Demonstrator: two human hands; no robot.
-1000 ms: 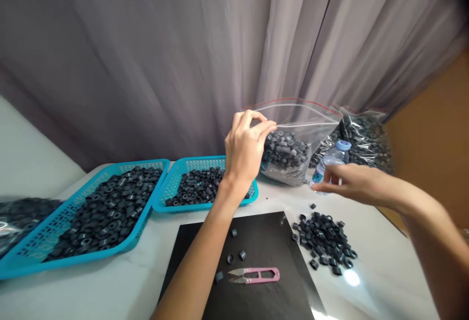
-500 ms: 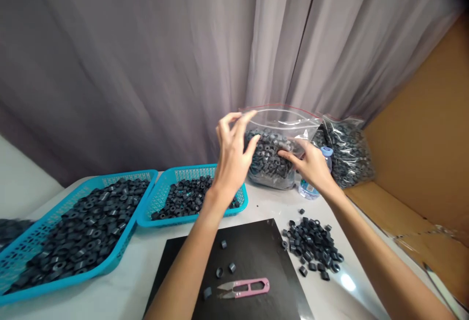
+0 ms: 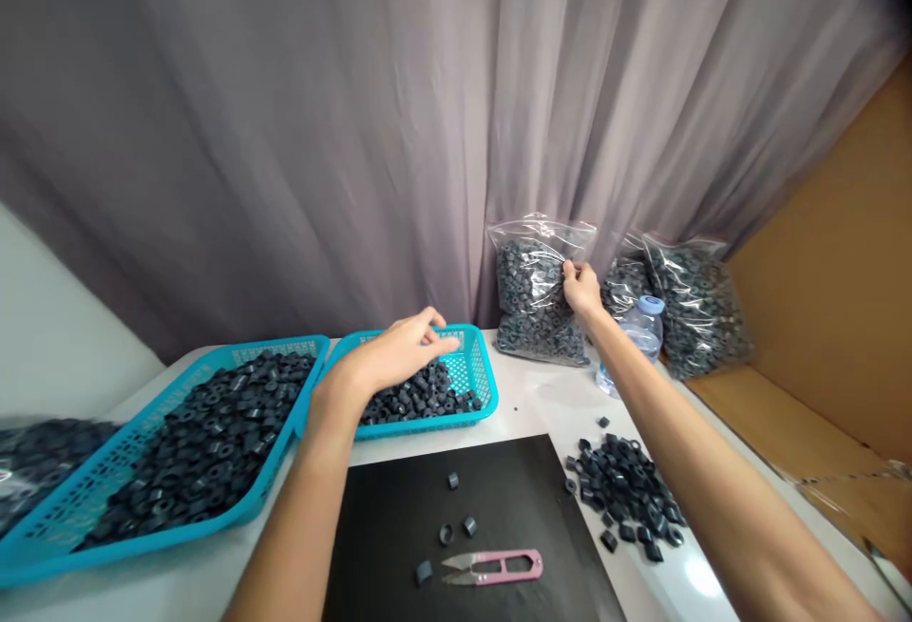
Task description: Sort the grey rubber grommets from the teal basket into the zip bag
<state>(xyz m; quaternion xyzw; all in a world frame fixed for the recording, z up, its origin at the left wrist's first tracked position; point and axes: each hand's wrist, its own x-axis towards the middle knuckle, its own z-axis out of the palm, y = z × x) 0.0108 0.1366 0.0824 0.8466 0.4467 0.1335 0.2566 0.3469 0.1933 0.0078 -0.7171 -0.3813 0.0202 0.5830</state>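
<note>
My right hand (image 3: 580, 286) grips the side of a clear zip bag (image 3: 534, 290) filled with small dark rings, which stands upright against the curtain. My left hand (image 3: 395, 356) hovers over the smaller blue basket (image 3: 474, 366) of dark rings, fingers loosely curled and apart, holding nothing I can see. A loose pile of the same rings (image 3: 627, 489) lies on the white table below my right forearm.
A larger blue basket (image 3: 178, 432) of rings sits at the left. A black mat (image 3: 470, 527) in front holds a few rings and pink thread snips (image 3: 491, 566). A water bottle (image 3: 637, 332) and another bag of rings (image 3: 694, 304) stand right, by a cardboard wall (image 3: 833, 299).
My left hand has let go of the bag's top and dropped to the smaller basket. My right hand moved onto the bag, which now stands against the curtain.
</note>
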